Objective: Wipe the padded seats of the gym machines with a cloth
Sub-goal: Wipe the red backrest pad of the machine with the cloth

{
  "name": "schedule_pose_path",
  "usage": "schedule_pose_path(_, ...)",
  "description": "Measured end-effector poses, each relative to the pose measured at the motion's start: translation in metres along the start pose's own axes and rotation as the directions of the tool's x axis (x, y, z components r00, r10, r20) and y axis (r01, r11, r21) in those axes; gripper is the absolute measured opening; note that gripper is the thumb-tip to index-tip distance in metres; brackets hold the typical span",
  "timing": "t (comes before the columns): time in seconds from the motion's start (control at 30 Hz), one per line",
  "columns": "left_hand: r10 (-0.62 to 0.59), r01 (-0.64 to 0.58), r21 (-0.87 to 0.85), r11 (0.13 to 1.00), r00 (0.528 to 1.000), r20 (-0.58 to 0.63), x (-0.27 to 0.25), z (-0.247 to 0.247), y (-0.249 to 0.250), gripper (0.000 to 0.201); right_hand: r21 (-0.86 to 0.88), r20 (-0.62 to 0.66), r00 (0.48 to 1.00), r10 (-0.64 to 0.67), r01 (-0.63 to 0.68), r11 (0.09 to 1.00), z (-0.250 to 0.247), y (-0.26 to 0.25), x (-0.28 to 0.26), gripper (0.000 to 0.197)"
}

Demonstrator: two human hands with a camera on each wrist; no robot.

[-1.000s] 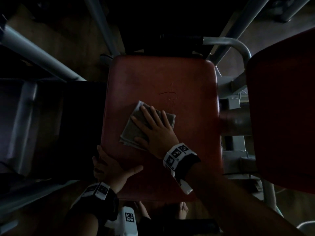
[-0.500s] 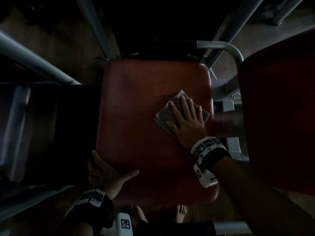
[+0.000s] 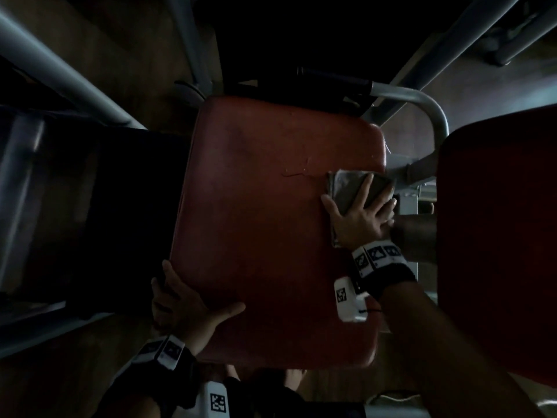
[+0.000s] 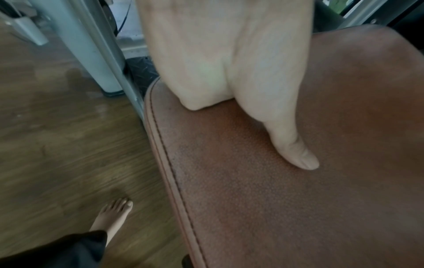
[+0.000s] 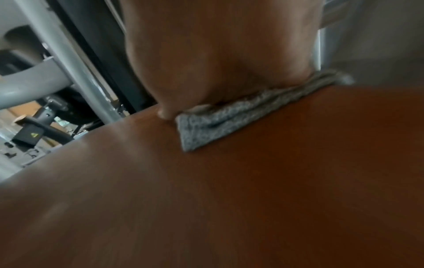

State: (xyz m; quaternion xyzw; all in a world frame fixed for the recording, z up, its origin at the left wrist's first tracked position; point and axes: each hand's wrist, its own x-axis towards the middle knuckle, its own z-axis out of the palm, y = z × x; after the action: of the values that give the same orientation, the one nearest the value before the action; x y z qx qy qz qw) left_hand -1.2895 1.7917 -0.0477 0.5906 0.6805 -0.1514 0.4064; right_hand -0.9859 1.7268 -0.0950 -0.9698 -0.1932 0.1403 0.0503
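A red padded seat (image 3: 265,224) fills the middle of the head view. My right hand (image 3: 360,215) lies flat with straight fingers on a folded grey cloth (image 3: 346,188) at the seat's right edge. The right wrist view shows the cloth (image 5: 220,125) pressed under my palm (image 5: 218,54) on the seat (image 5: 229,199). My left hand (image 3: 187,306) grips the seat's near left edge, thumb laid on top and fingers wrapped over the side. In the left wrist view the thumb (image 4: 293,150) rests on the grained red pad (image 4: 298,199).
A second red pad (image 3: 500,236) stands close on the right. Grey machine tubes (image 3: 422,101) curve behind the seat and run along the left (image 3: 60,70). My bare foot (image 4: 114,215) stands on the wooden floor (image 4: 57,145) beside the seat.
My right hand has slid the cloth from the seat's middle left across to its right edge. The left hand has kept its hold on the near left edge.
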Motion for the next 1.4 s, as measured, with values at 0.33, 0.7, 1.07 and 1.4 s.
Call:
schedule_pose_path(0.33,0.0,0.0,-0.024,1.0,1.0,0.02,0.006,0.002,-0.006,0.165,0.059,0.071,0.995,0.064,-0.068,0.996,-0.022,-0.057,0.114,0.08)
schedule_pose_path(0.7,-0.004,0.004,-0.046,0.999,1.0,0.017,0.004,0.0,-0.004,0.166,0.128,0.157,0.987,-0.027,0.007,0.992,-0.049,-0.031,0.119,0.057)
schedule_pose_path(1.07,-0.012,0.012,-0.009,1.0,1.0,0.008,0.005,0.002,-0.004,0.166,0.089,0.095,0.994,-0.059,0.051,0.995,-0.036,-0.021,0.113,0.051)
schedule_pose_path(1.4,0.021,-0.02,0.006,1.0,0.999,-0.028,0.006,0.003,-0.005,0.167,0.085,-0.024,0.983,-0.181,0.183,0.979,-0.03,-0.009,0.064,0.087)
